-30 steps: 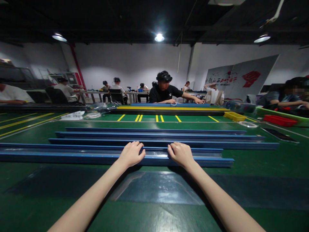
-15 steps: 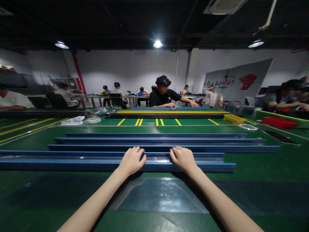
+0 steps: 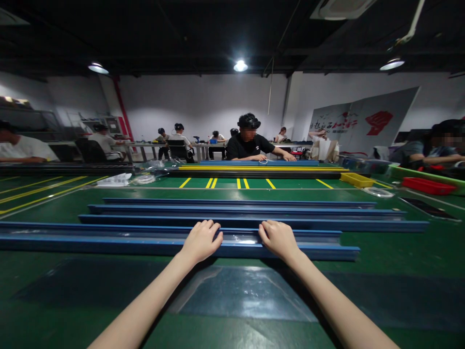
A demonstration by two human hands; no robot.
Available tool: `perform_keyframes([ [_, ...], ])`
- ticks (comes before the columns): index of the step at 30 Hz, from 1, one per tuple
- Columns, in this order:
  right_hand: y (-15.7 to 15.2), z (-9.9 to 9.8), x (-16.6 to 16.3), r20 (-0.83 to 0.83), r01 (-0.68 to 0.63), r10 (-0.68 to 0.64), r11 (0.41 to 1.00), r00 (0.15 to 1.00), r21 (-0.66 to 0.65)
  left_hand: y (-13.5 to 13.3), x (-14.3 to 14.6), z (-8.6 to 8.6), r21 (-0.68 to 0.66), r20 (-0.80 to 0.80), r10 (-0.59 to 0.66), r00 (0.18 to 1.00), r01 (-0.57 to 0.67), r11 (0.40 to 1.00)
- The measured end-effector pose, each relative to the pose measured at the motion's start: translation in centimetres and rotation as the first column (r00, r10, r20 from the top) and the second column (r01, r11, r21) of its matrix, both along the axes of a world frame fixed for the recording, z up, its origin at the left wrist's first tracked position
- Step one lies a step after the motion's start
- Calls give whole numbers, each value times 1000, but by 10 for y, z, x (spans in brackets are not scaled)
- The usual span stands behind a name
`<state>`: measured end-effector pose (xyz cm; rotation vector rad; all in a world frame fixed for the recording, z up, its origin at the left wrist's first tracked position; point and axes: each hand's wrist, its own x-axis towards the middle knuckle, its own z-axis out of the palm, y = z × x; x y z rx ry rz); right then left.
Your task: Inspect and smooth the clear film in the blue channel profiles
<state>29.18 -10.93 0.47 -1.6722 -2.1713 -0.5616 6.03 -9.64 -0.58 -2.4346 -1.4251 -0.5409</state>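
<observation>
A long blue channel rail [image 3: 109, 240] lies crosswise on the green table [image 3: 232, 325] in front of me. My left hand [image 3: 200, 241] and my right hand [image 3: 278, 238] both rest on it near its middle, fingers curled over the near wall into the channel. A glossy clear film [image 3: 238, 238] shows inside the channel between the two hands. Three more blue rails [image 3: 240, 213] lie parallel just beyond.
A shiny clear sheet [image 3: 240, 291] lies on the table under my forearms. Across the table a person in black [image 3: 250, 143] works at blue and yellow rails [image 3: 261, 167]. A yellow tray [image 3: 358, 180] and a red tray [image 3: 421, 183] stand at the right. Other people sit further back.
Both hands stay on the near blue rail. The view has tilted down a little and shifted slightly, so the rails and hands sit lower in the picture.
</observation>
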Motion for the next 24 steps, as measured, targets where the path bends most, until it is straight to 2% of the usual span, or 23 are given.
perform_keyframes([
  [24,0,2,0,22,-6,7,1000,1000,-31,-3,-1,3,-14,-44,6,999,-7,1000],
])
